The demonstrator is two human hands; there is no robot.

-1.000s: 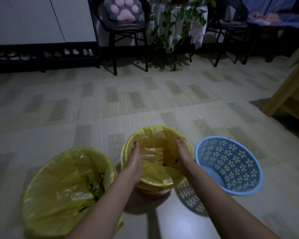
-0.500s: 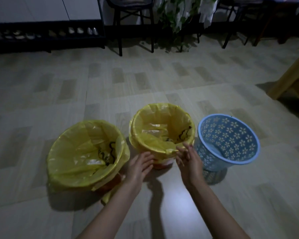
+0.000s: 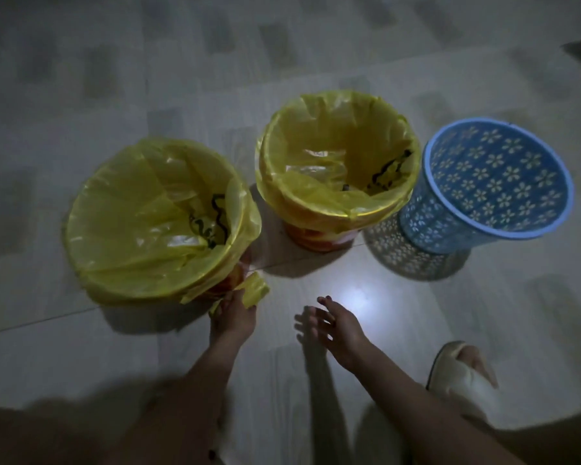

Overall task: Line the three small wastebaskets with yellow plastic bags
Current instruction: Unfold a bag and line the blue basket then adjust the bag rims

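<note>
Three wastebaskets stand upright in a row on the tiled floor (image 3: 416,330), mouths facing up, w/ no long axis to speak of. Left wastebasket (image 3: 230,283) wears a yellow bag (image 3: 131,209) folded over its rim; middle wastebasket (image 3: 316,238) has its own yellow liner (image 3: 332,146), also turned down over the rim. Blue wastebasket (image 3: 483,186), w/ white flower cut-outs, sits far right, bare inside, touching or nearly touching the middle one. Black print shows inside both bags but is too crumpled to read. Left hand (image 3: 232,317) pinches a small folded yellow bag piece (image 3: 254,288) at the near edge of the left basket, prob. a spare bag, dim light. Right hand (image 3: 339,327) hovers over the floor, fingers spread apart, holding nothing. Pale slipper (image 3: 463,377) on a foot lies at lower right.
</note>
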